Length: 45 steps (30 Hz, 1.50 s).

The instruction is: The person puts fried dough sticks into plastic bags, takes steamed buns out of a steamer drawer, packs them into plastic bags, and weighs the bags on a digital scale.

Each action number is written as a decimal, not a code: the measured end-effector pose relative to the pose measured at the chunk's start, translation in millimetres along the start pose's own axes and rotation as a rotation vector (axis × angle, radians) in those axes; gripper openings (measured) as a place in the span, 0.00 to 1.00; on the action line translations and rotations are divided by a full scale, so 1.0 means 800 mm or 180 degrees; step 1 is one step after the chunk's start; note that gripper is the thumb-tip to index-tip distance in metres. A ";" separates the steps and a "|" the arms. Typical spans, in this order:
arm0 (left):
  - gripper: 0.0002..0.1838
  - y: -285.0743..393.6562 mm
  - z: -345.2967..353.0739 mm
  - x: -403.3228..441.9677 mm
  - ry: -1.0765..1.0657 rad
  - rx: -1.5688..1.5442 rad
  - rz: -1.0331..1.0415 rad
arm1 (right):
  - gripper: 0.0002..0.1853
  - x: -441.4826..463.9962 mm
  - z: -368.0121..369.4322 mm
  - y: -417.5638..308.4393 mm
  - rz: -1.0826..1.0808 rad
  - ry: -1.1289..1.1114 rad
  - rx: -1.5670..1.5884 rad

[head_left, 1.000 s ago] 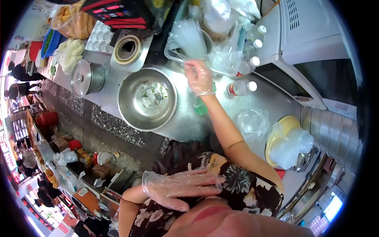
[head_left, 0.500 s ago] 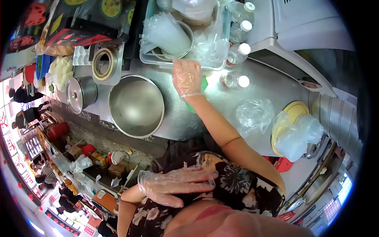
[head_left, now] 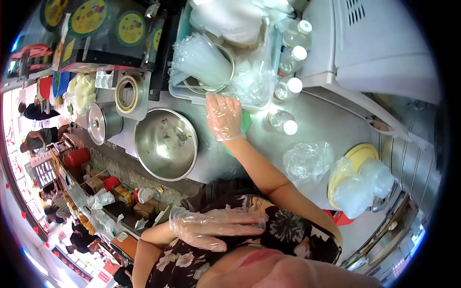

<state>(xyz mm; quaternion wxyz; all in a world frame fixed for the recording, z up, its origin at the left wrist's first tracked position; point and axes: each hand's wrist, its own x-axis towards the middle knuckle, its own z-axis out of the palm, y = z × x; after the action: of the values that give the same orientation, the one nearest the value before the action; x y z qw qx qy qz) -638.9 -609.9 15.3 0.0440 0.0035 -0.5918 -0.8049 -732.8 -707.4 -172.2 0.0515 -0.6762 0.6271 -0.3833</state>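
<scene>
My right hand [head_left: 224,117], in a clear plastic glove, reaches forward over the steel counter. Its fingers are bent and close together, and they touch or nearly touch the near side of a clear plastic bin [head_left: 257,104]. What they close on is hidden. Something green and flat [head_left: 246,122] shows beside and below this hand; its kind is unclear. My left hand [head_left: 216,228], gloved too, lies flat across my chest on the flowered top, fingers outstretched and holding nothing. To the left of the right hand stands a large steel mixing bowl [head_left: 165,144] with small dark specks inside.
Several clear bottles with white caps [head_left: 283,121] stand right of the bin. A crumpled plastic bag [head_left: 307,162] and a yellow lid [head_left: 361,156] under clear bags lie at the right. A lidded steel pot [head_left: 103,123] and a tape roll [head_left: 127,94] sit left.
The whole view has shifted, so the counter things appear lower. Relative to the bin, my right hand stays in about the same place. My left hand remains on my chest.
</scene>
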 end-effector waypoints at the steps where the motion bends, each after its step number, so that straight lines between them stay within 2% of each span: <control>1: 0.38 0.001 0.001 -0.001 -0.0002 0.0030 0.0012 | 0.19 -0.001 0.000 -0.001 -0.0052 0.0002 0.0034; 5: 0.36 0.005 0.005 -0.005 0.0172 0.0074 0.0172 | 0.17 -0.001 0.000 -0.001 -0.0120 -0.0104 0.0041; 11: 0.35 0.011 0.028 -0.032 0.0440 0.0408 0.0470 | 0.20 -0.008 0.011 0.004 -0.0155 -0.0197 -0.0540; 13: 0.31 0.019 0.044 -0.047 0.0774 0.0510 0.0567 | 0.18 -0.006 0.013 0.005 -0.0435 0.0179 -0.0261; 14: 0.31 0.021 0.051 -0.057 0.0849 0.0602 0.0548 | 0.17 0.009 0.002 -0.006 -0.0208 -0.0567 -0.0469; 15: 0.31 0.022 0.061 -0.067 0.0916 0.0702 0.0515 | 0.17 0.006 0.012 0.001 -0.0484 -0.0159 -0.0378; 17: 0.30 0.022 0.082 -0.086 0.1219 0.0966 0.0759 | 0.17 0.001 0.011 -0.004 -0.0288 -0.0545 -0.1081; 19: 0.28 0.021 0.111 -0.113 0.1498 0.0923 0.0947 | 0.16 -0.002 0.013 0.004 -0.0734 0.0000 -0.0810; 20: 0.27 0.025 0.123 -0.125 0.1604 0.0963 0.0922 | 0.17 -0.001 0.006 -0.003 -0.0723 -0.0145 -0.0947; 21: 0.26 0.022 0.161 -0.145 0.2035 0.1052 0.0981 | 0.17 0.000 0.024 0.015 -0.0560 -0.0402 -0.1044; 22: 0.26 0.004 0.176 -0.147 0.2139 0.1109 0.1142 | 0.17 0.002 0.028 0.027 -0.0543 -0.0373 -0.1100; 23: 0.26 0.004 0.198 -0.155 0.2196 0.0756 0.1209 | 0.17 0.006 0.028 0.032 -0.0521 -0.0360 -0.1189; 25: 0.24 0.005 0.237 -0.173 0.2532 0.0963 0.1334 | 0.15 0.017 0.033 0.043 -0.0333 -0.0457 -0.1088; 26: 0.24 -0.001 0.252 -0.179 0.2610 0.1190 0.1352 | 0.15 0.015 0.031 0.027 -0.0452 -0.0497 -0.1078; 28: 0.25 -0.021 0.291 -0.201 0.2747 0.1357 0.1545 | 0.14 0.016 0.002 -0.031 0.0431 0.0149 0.0332; 29: 0.25 -0.029 0.308 -0.213 0.2822 0.1486 0.1700 | 0.14 0.012 -0.008 -0.065 0.0337 0.0134 0.0297; 31: 0.26 -0.044 0.339 -0.228 0.2890 0.1543 0.1956 | 0.13 -0.020 -0.016 -0.148 -0.0623 0.0054 0.0421; 33: 0.27 -0.059 0.368 -0.238 0.2904 0.1675 0.2210 | 0.13 -0.082 -0.006 -0.230 -0.1349 -0.0633 0.1593; 35: 0.28 -0.072 0.397 -0.250 0.2990 0.1864 0.2383 | 0.12 -0.160 -0.003 -0.293 -0.1787 -0.1833 0.1919; 37: 0.28 -0.082 0.424 -0.264 0.3294 0.2150 0.2513 | 0.10 -0.231 -0.007 -0.341 -0.3055 -0.2371 0.1116; 39: 0.30 -0.096 0.449 -0.274 0.3366 0.2223 0.2544 | 0.11 -0.275 0.033 -0.323 -0.3584 -0.2699 0.1296; 41: 0.30 -0.104 0.475 -0.286 0.3605 0.2201 0.2386 | 0.12 -0.302 0.061 -0.292 -0.3499 -0.2881 0.0721; 42: 0.31 -0.109 0.481 -0.289 0.3623 0.2213 0.2276 | 0.13 -0.306 0.069 -0.274 -0.3215 -0.3211 0.0335; 43: 0.31 -0.115 0.486 -0.290 0.3633 0.2204 0.2287 | 0.13 -0.305 0.078 -0.254 -0.3220 -0.3225 0.0327; 45: 0.32 -0.128 0.496 -0.289 0.3786 0.2085 0.2287 | 0.14 -0.300 0.086 -0.228 -0.3671 -0.3326 -0.0548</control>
<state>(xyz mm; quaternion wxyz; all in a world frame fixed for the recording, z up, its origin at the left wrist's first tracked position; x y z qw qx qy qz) -438.4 -184.6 26.0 0.6104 0.2563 -0.6416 -0.3874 -525.7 -484.3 -229.0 0.0801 -0.9895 0.0986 0.0684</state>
